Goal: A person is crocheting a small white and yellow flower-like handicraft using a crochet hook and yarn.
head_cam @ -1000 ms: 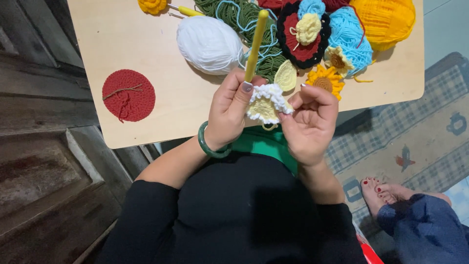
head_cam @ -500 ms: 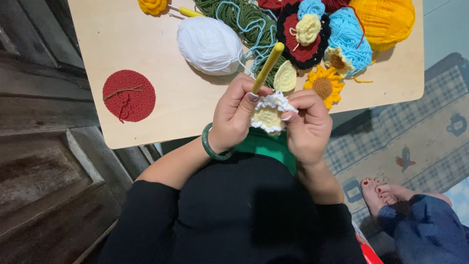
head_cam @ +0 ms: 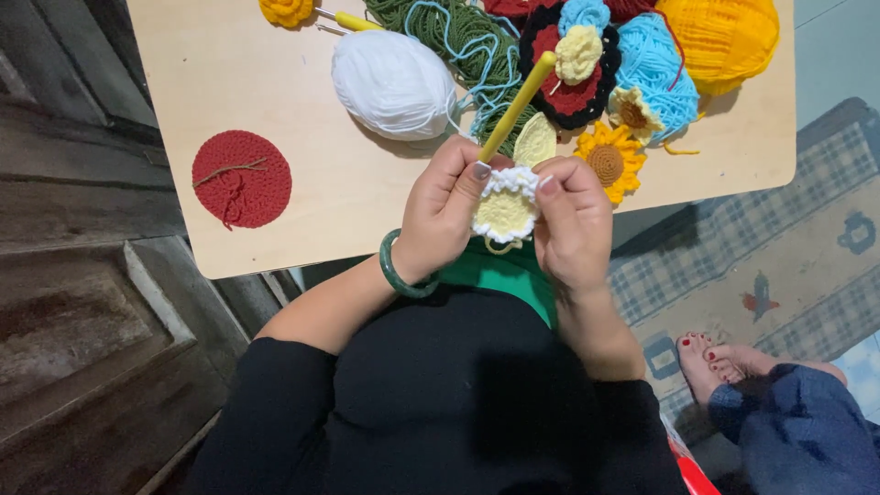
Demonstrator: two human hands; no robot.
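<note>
The pale wooden board (head_cam: 275, 137) serves as the landmark, and the yarn goods crowd its far right part: an orange-yellow yarn ball (head_cam: 724, 37) at the far corner, a light blue skein (head_cam: 655, 69) beside it, tangled dark green yarn (head_cam: 440, 27), and a white yarn ball (head_cam: 394, 82) nearer the middle. Between these lie a red-and-black crocheted flower (head_cam: 559, 87) and a yellow sunflower piece (head_cam: 610, 165). Well apart, toward the board's near left edge, sits a red crocheted disc (head_cam: 241, 179).

At the board's near edge, over the lap, the left hand (head_cam: 445, 211) — a green bangle (head_cam: 399, 270) on its wrist — is closed around a yellow crochet hook (head_cam: 518, 105). The right hand (head_cam: 573, 225) pinches a small crocheted round (head_cam: 504, 211), pale yellow with a white border.

Against the frame a second ago, the hook has swung: it stood nearly upright then, and now leans toward the board's far right, its free end over the red-and-black flower. The round has also turned more flat-on to the camera, showing more of its yellow centre. That reads as a stitch being worked along the white border — though the hook's tip is hidden behind the fingers, so this is probably, not certainly, so.

Beyond the board's right edge, another person's bare feet (head_cam: 715, 362) rest on a checked rug (head_cam: 779, 257).
</note>
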